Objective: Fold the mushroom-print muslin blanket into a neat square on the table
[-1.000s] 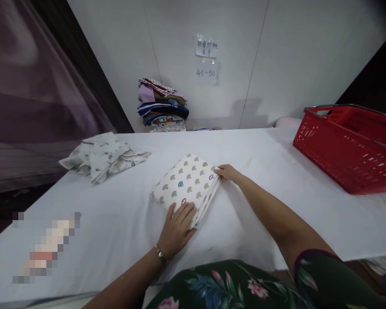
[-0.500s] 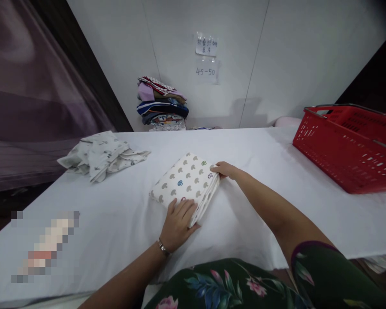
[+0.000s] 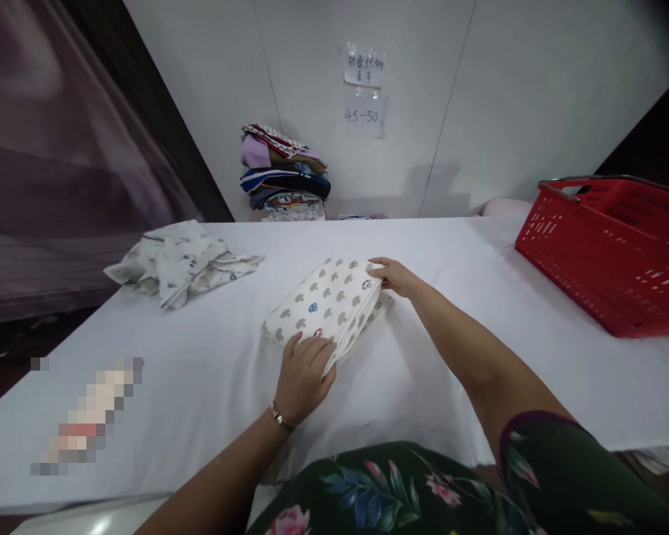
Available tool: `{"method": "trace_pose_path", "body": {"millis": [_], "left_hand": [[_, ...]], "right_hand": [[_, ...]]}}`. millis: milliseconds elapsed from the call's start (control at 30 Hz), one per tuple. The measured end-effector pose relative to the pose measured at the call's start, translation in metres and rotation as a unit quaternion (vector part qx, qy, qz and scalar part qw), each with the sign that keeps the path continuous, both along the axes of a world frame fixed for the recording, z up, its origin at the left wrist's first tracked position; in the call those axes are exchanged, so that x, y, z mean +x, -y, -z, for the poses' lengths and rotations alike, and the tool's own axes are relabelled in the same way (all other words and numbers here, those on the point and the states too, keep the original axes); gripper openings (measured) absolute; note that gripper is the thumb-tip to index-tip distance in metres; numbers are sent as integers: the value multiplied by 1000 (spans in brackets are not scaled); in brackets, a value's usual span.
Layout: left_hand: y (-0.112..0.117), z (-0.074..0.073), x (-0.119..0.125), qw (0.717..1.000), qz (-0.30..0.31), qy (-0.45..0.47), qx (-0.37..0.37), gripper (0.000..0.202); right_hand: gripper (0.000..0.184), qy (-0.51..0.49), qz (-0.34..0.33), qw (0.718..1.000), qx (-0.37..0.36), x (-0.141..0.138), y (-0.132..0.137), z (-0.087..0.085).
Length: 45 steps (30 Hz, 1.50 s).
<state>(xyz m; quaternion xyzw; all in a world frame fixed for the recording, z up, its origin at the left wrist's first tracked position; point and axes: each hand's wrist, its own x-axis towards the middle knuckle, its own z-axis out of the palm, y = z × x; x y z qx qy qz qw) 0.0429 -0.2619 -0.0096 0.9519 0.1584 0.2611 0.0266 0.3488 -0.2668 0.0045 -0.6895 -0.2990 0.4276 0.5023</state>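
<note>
A folded white cloth with a mushroom print (image 3: 328,307) lies in the middle of the white table (image 3: 457,253). My left hand (image 3: 302,375) grips its near corner, fingers curled over the edge. My right hand (image 3: 393,276) holds the far right corner, thumb on top. The right edge of the cloth is raised a little off the table, and a lower layer shows beneath it.
A crumpled patterned cloth (image 3: 175,259) lies at the left of the table. A stack of folded clothes (image 3: 283,175) stands against the back wall under two paper notes (image 3: 363,69). A red plastic basket (image 3: 613,251) sits at the right.
Both hands have closed on the folded cloth's corners and raised its right edge slightly. The cloth has shifted a little away from me.
</note>
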Motion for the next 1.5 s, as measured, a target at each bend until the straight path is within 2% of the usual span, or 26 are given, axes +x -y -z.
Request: {"method": "trace_pose_path", "body": {"millis": [100,233,367,467,533,567,600,633,667,733,767,800,833,867,933,1067,1133,1200,1367,1433,1500], "left_hand": [[0,6,3,998,12,-50,-21,25],[4,12,2,996,30,-78,-43,29],[6,9,-8,997,38,-58,-38,42],[7,10,-22,998,38,-10,-51,42],[5,14,-33,994,4,37,-107,38],[4,18,-37,984,-34,70,-158,37],[1,21,-41,964,-84,108,-227,37],[-3,25,-43,928,-142,147,-310,38],[-7,27,-44,875,-200,185,-402,39],[-17,29,-41,732,-279,244,-571,43],[-23,28,-38,663,-296,263,-636,45],[-28,26,-34,606,-298,278,-683,46],[-32,23,-30,566,-289,287,-717,47],[-37,19,-25,542,-274,290,-740,47],[-42,13,-17,526,-248,291,-760,44],[-45,13,-9,540,-214,275,-766,46],[-46,20,-9,568,-229,241,-753,53],[-51,29,-7,626,-263,206,-704,60],[-75,37,2,832,-284,97,-466,65],[-85,35,4,884,-270,41,-379,62],[-94,33,3,912,-231,-10,-337,59]], "right_hand": [[43,79,21,993,-91,1,7,18],[40,137,19,983,-117,1,9,32],[36,210,4,968,-137,1,7,28],[37,251,-13,957,-147,0,8,20],[44,264,-22,952,-154,-1,11,17],[47,266,-25,951,-159,-2,12,15],[50,266,-29,950,-163,-2,13,15],[52,264,-32,949,-167,-3,14,14],[53,262,-37,949,-169,-3,15,13],[50,257,-50,950,-170,-5,15,13],[47,244,-54,954,-167,-7,15,13],[46,221,-52,960,-162,-9,15,13],[45,187,-44,969,-154,-10,15,12],[45,143,-33,979,-143,-12,16,12],[47,53,-11,993,-109,-11,23,13],[45,-21,-4,998,-53,5,55,24],[43,-27,35,996,-72,15,74,33],[41,-30,68,994,-85,22,88,42],[35,-25,85,993,-79,19,94,46],[34,-39,76,994,-72,18,93,46],[33,-49,68,994,-65,19,92,46]]}}
